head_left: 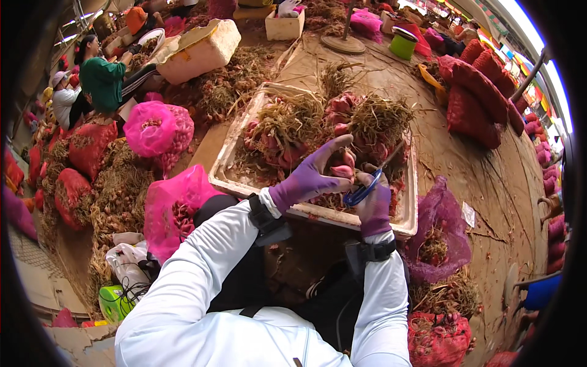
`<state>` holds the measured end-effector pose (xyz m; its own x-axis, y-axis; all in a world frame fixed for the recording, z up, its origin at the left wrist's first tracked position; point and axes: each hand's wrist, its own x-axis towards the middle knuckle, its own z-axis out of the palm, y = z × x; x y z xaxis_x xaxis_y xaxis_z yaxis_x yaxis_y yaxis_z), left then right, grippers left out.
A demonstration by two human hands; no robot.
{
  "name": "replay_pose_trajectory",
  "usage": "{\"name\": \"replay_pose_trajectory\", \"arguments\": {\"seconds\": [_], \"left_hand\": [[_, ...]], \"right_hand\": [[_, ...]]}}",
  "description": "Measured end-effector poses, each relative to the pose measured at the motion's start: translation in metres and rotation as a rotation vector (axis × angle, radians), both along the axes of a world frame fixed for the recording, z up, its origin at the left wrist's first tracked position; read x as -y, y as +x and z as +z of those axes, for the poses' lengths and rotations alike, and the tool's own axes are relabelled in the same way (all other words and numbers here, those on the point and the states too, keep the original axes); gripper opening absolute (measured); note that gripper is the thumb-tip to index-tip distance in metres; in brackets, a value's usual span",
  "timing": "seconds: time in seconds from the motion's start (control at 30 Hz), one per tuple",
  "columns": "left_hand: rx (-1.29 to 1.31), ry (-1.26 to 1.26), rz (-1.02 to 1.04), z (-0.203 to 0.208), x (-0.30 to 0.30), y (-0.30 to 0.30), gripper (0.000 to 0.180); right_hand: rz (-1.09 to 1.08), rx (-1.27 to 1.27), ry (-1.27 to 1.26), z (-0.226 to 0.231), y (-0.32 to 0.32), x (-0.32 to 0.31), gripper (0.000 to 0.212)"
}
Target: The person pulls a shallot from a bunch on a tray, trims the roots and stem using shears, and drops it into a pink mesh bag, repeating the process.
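Note:
A shallow white foam box [227, 183] sits before me, holding bunches of reddish shallots [284, 153] with dry, straw-coloured tops [385, 116]. My left hand [312, 177], in a purple glove, is over its near side. Thumb and forefinger are spread wide, with a few pink shallots [343, 166] by their tips; the other fingers are mostly hidden. My right hand [375, 205], also gloved, grips blue-handled scissors [362, 192]. Their metal blades point away and to the right, alongside a shallot bunch.
Pink net bags [180, 208] of shallots lie left, a purple net bag [437, 232] right. Red sacks [474, 104] stand farther right. A large foam box [205, 52] and heaped shallots [226, 92] lie beyond; a person in green [101, 79] sits far left.

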<state>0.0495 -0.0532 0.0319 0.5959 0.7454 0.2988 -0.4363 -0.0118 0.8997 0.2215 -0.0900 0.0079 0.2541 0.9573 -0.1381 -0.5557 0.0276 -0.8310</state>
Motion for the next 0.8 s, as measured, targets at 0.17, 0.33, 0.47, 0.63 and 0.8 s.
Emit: {"name": "replay_pose_trajectory", "arguments": {"seconds": [0.17,0.33,0.47,0.63,0.8], "left_hand": [[-0.199,0.342,0.266,-0.020,-0.013,-0.004,0.081],[-0.300,0.604,0.339,-0.015,-0.007,0.002,0.076],[-0.245,0.611,0.294,-0.011,-0.015,-0.003,0.071],[-0.359,0.724,0.230,-0.007,-0.013,-0.008,0.066],[-0.142,0.282,0.353,-0.010,-0.017,-0.011,0.059]], "right_hand": [[0.038,0.228,0.101,0.023,-0.020,0.004,0.039],[0.134,0.258,0.052,0.018,-0.017,0.002,0.035],[0.193,0.006,0.005,0.006,-0.009,-0.006,0.032],[0.203,0.107,0.056,0.013,-0.022,-0.001,0.032],[0.290,-0.258,0.121,0.018,-0.019,-0.001,0.021]]}}
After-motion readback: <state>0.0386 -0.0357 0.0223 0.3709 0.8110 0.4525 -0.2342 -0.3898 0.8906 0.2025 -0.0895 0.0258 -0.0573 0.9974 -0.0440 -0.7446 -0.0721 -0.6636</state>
